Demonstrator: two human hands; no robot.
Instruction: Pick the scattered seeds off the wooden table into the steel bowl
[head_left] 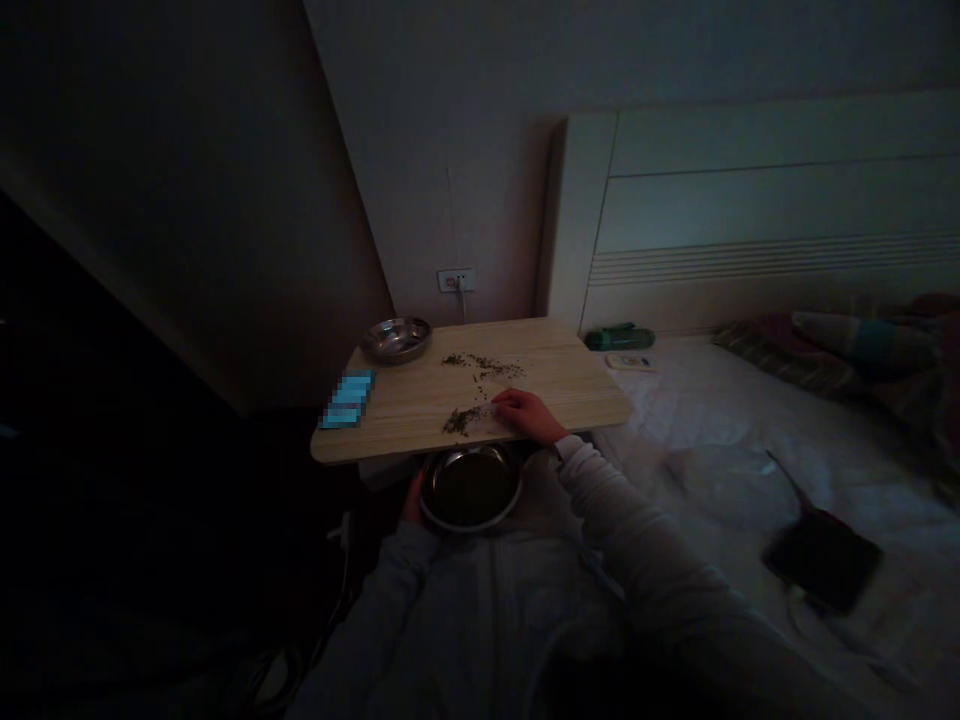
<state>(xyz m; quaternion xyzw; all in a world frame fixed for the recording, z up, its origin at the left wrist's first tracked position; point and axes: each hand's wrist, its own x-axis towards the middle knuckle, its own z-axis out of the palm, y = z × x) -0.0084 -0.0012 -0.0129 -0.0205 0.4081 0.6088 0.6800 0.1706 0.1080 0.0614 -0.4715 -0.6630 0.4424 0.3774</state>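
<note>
Dim room: pale wall with a socket [457, 280], a white headboard [750, 210] and a bed [697, 400] at right. Wooden table [577, 390] bears loose dark grains in two groups: a far scatter [487, 367] spread across its middle, and a near pile [459, 420] close to the front edge. Right hand [525, 413] rests low over the tabletop, fingers curled and drawn together, tips just beside the near pile's right end; whether they grip anything cannot be told. Left hand [412, 500] is against the left side of a bowl [471, 490] positioned below the front edge; its fingers are mostly hidden, so their spread and grip cannot be determined. Bowl interior is dark, contents unclear. Steel dish [397, 341] stands at the table's far left corner, a pixelated flat object [349, 399] nearer the front.
</note>
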